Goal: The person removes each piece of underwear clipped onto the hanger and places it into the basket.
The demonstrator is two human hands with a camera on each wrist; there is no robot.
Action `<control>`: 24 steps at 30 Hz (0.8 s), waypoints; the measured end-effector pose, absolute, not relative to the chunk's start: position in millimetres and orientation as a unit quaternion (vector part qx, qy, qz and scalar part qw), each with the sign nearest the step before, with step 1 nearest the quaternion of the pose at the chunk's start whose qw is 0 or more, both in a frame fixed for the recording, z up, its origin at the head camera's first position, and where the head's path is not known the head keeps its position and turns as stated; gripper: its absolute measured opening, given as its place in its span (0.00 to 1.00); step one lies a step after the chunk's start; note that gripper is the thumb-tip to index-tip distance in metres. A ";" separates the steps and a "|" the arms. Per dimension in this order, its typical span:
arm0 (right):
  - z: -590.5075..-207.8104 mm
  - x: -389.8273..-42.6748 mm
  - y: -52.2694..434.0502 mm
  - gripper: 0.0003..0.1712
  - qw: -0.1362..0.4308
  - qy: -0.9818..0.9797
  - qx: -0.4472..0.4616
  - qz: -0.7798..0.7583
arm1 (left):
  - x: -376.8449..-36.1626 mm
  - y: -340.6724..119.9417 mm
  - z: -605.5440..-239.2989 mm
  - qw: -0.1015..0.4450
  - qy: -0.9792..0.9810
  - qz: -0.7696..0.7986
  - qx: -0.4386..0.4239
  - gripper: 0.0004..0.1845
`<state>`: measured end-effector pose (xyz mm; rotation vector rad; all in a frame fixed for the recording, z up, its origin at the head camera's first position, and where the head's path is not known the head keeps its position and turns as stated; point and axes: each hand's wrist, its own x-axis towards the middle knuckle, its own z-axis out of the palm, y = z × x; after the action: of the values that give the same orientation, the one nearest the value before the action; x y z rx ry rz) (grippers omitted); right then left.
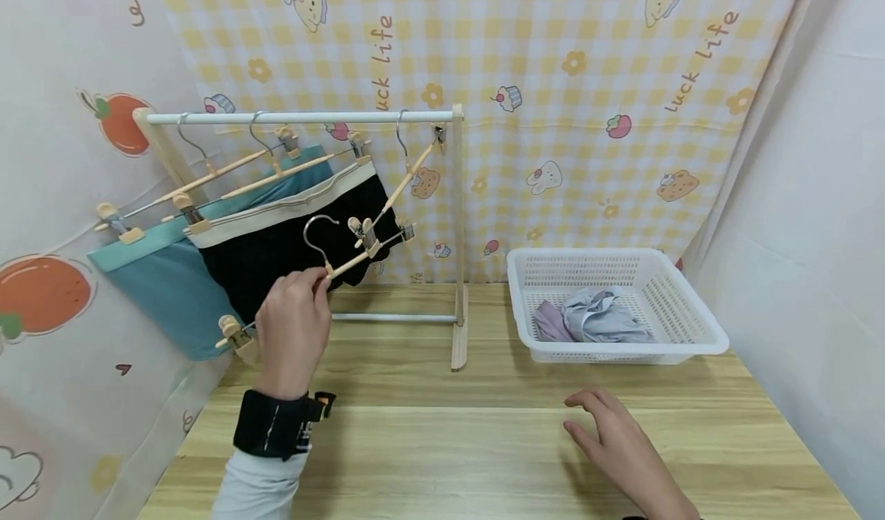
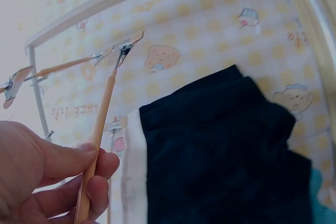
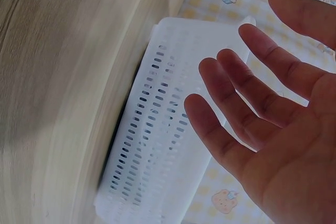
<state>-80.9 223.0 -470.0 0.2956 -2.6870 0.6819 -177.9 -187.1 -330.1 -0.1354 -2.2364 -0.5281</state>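
Note:
My left hand (image 1: 293, 324) pinches the wooden bar of a clip hanger (image 1: 349, 265), its metal hook pointing up and nothing clipped on it. In the left wrist view, thumb and fingers close round the hanger bar (image 2: 104, 111). Behind it hang black shorts (image 1: 270, 255) with a pale waistband, clipped to another hanger on the rack (image 1: 304, 117). A teal garment (image 1: 173, 274) hangs further left. One bare clip hanger (image 1: 399, 190) is on the rail's right end. My right hand (image 1: 615, 447), fingers relaxed and holding nothing, hovers over the table before the white basket (image 1: 629, 349).
Inside the basket lie a light blue-grey garment (image 1: 601, 319) and a mauve one (image 1: 551, 322). The rack's right foot (image 1: 459, 343) stands on the wooden table (image 1: 429, 443). A checked curtain (image 1: 553, 159) closes off the back, with a white wall (image 1: 795, 197) at right.

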 end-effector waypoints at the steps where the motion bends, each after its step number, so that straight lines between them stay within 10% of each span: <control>1: -470.0 -80.8 223.5 0.16 0.177 -0.949 0.104 0.240 | -180.0 -187.8 -326.0 0.409 -0.887 -0.208 -0.055 0.08; 24: -475.7 -83.3 227.7 0.16 0.192 -0.947 0.114 0.231 | -236.1 -177.7 -239.9 0.440 -0.879 -0.146 -0.109 0.12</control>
<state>-83.3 227.7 -475.7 0.3211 -2.6583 0.6498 -236.1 -177.7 -239.9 -0.2712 -2.1846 -0.3638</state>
